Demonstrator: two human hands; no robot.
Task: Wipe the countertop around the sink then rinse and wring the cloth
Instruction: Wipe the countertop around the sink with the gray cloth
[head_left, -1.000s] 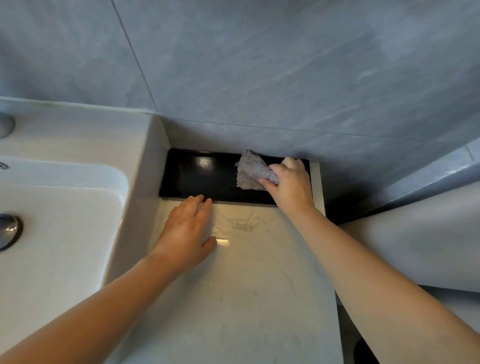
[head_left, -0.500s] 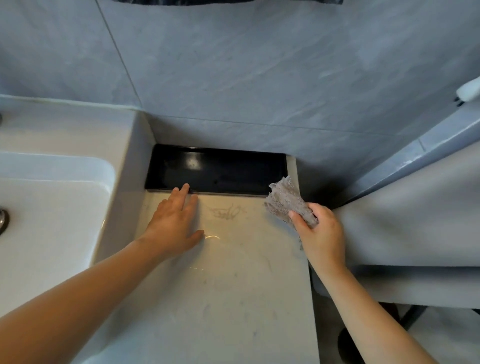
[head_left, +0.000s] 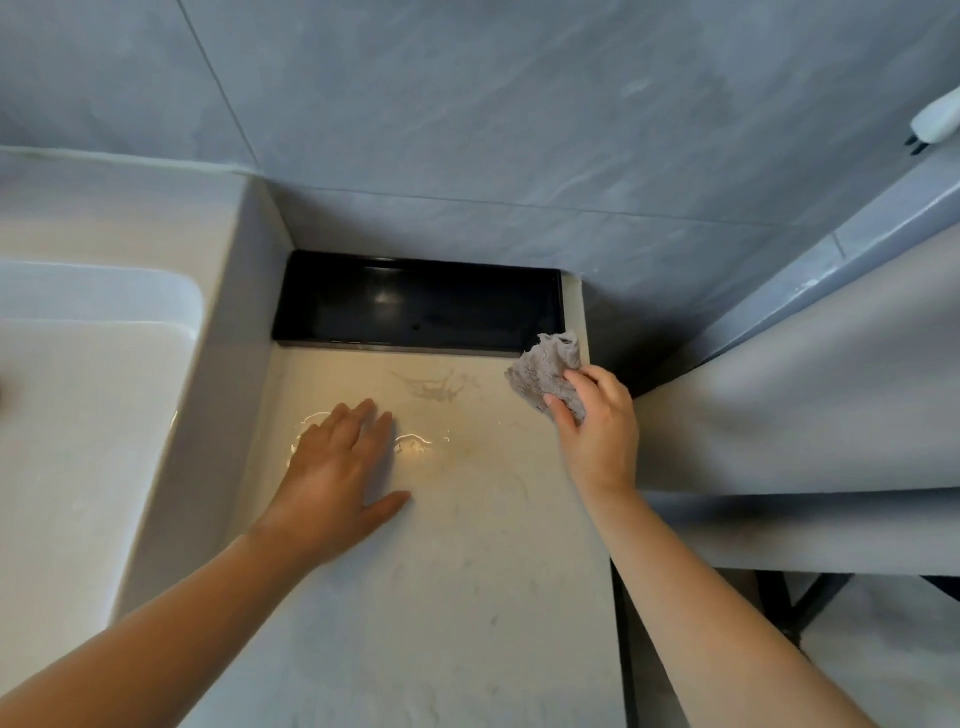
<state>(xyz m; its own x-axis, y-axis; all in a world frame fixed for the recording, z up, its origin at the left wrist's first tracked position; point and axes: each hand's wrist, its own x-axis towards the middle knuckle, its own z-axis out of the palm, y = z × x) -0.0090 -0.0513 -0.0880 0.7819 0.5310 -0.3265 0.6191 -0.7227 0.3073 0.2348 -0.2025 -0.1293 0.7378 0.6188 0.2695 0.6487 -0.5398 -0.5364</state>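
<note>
A: Nearest first. What is counted?
B: Two bare forearms are seen coming in from the bottom edge. One countertop (head_left: 441, 597) is seen under them, pale and faintly streaked.

A: Hands?
B: Two, held well apart. The left hand (head_left: 337, 478) is laid flat on the countertop with fingers straight and the thumb spread to the right; nothing is held. One wet, shiny patch (head_left: 415, 444) is seen just beside its fingertips.

A: The right?
B: The right hand (head_left: 602, 431) is placed farther back, at the countertop's right edge. One cloth (head_left: 548, 371), grey and crumpled, is pinched between its thumb and curled fingers. The loose end is pointed away from the person, just beside the near right corner of the tray. Whether the cloth is touching the surface cannot be told.

A: Beyond the hands?
B: One grey scuff mark (head_left: 431, 387) is seen on the countertop, between the two hands and a little farther back. One black tray (head_left: 415, 306) is set at the back of the countertop, against the wall.

A: Sides and background?
B: One white sink (head_left: 78, 415) is seen at the left — its side wall is met by the countertop's left edge. One grey draped surface (head_left: 805, 389) is seen at the right. One grey tiled wall (head_left: 467, 130) is seen behind everything. One white object (head_left: 935, 122) is cropped at the upper right — it cannot be identified.
</note>
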